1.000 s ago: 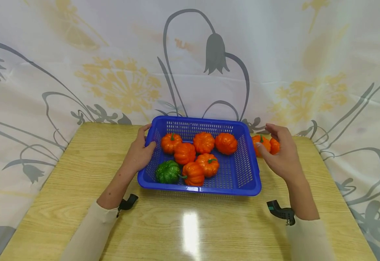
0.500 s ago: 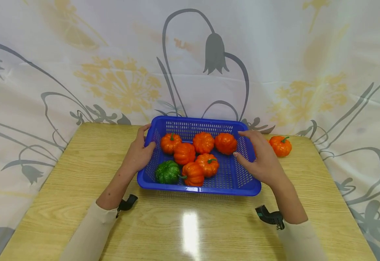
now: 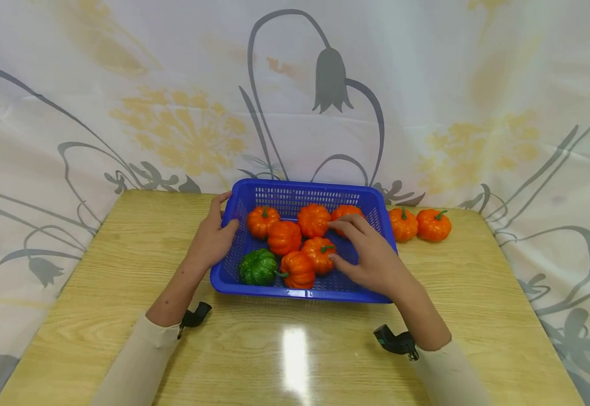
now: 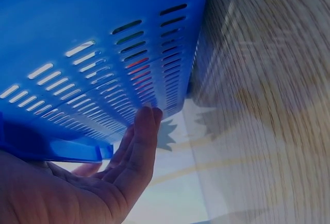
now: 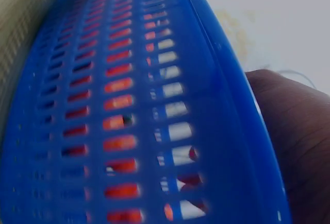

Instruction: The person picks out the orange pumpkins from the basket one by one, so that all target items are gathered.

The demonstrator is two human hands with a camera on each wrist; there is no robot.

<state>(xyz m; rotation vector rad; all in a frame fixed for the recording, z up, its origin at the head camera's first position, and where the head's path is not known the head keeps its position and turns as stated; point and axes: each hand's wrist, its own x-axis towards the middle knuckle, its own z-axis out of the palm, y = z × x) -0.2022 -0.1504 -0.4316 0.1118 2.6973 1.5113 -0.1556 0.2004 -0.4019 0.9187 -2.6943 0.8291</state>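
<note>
A blue plastic basket [image 3: 274, 290] with slotted walls holds several small orange pumpkins [image 3: 284, 238] and a dark green pumpkin [image 3: 258, 267]. My left hand [image 3: 211, 239] grips the basket's left rim, thumb over the inside. In the left wrist view, fingers [image 4: 142, 141] lie along the outer wall. My right hand [image 3: 373, 256] is over the basket's right half, thumb and fingers spread apart. Its fingertips are right by an orange pumpkin with a green stem [image 3: 319, 256], and it partly hides the back-right pumpkin [image 3: 345, 211]. The right wrist view shows the hand [image 5: 296, 136] beyond the rim.
Two more orange pumpkins [image 3: 403, 224] sit on the wooden table [image 3: 244, 361] just right of the basket. A flower-patterned cloth [image 3: 173, 129] hangs behind the table. Each wrist wears a small black camera mount [image 3: 396, 341].
My right hand has moved left from above the two pumpkins outside, across the right rim and over the basket, uncovering both. The left hand keeps its grip on the rim.
</note>
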